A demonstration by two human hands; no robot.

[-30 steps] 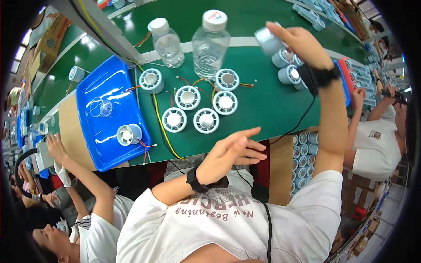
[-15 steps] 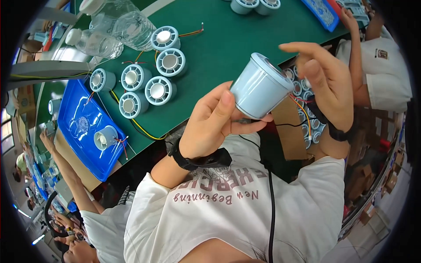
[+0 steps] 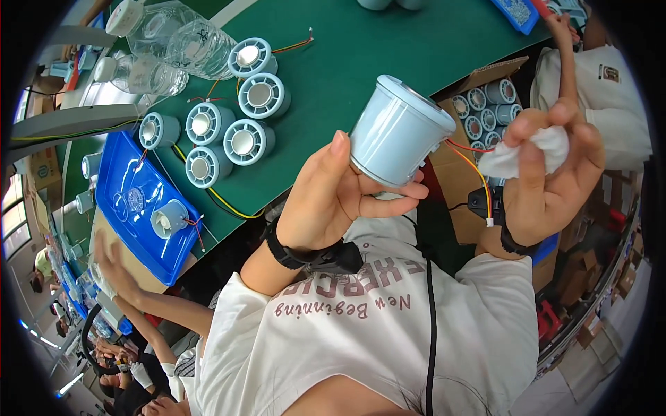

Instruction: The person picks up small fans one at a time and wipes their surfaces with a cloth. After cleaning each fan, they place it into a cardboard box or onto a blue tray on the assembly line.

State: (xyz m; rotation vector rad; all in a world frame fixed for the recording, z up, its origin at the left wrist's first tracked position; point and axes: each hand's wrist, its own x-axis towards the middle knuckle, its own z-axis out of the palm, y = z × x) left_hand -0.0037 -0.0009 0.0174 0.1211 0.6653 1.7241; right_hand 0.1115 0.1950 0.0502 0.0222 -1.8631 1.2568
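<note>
My left hand (image 3: 320, 197) is closed around the lower side of a light-blue, cup-shaped fan motor housing (image 3: 395, 135), tilted above the front edge of the green table. Red, yellow and black wires (image 3: 474, 166) hang from its right side and end in a small white plug. To the right, my right hand (image 3: 551, 197) pinches a crumpled white wipe (image 3: 531, 154) between bent fingers, apart from the housing. Whether it is cloth or paper I cannot tell. Several similar housings (image 3: 248, 143) stand on the table to the left, silver discs facing up.
A blue tray (image 3: 149, 239) at the left holds one housing on its side. Clear plastic bottles (image 3: 201, 48) lie at the back left. An open cardboard box (image 3: 454, 184) of housings stands at the right. Co-workers' arms (image 3: 177, 312) show at left and right.
My right hand has moved right and down from beside the housing, and the white wipe now shows in its fingers. My left hand still holds the housing, shifted slightly left.
</note>
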